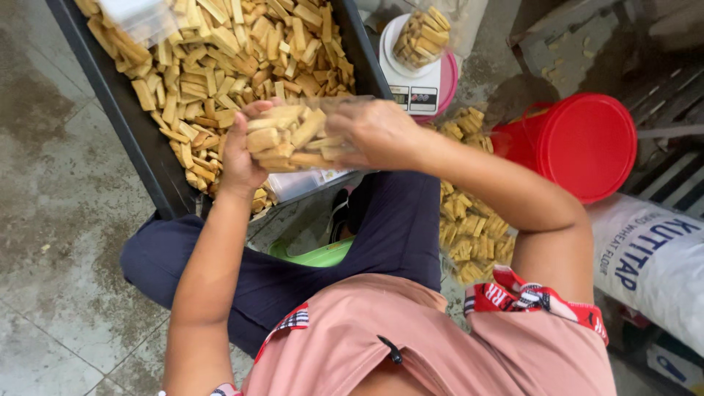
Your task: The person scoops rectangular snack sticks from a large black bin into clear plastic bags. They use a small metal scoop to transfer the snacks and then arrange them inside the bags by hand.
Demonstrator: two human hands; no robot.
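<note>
The clear plastic bag (293,136) is held in mid-air between both hands, above the person's lap and just in front of the near edge of the black tray (139,136). The bag is transparent and filled with short, rectangular, tan biscuit sticks stacked at mixed angles; its film shows faint glare along the top edge. The sticks inside match the loose biscuit sticks (220,66) heaped in the tray in colour and shape.

The left hand (240,150) supports the bag from its left end, fingers curled around the side and thumb on top, pressed against the film. The right hand (378,132) closes over the bag's right end, fingers bent down and gathered on the plastic; the exact pinch point is hidden by the knuckles.

Beyond the hands, a white scale (418,81) with a pink rim carries a second filled bag (422,37). To the right of it, sealed packs of biscuits (469,220) lie piled on the floor beside the person's leg. A red bucket (583,143) stands near that pile, and a white printed sack (653,260) lies just below it. A green container (319,254) shows partly under the leg.
</note>
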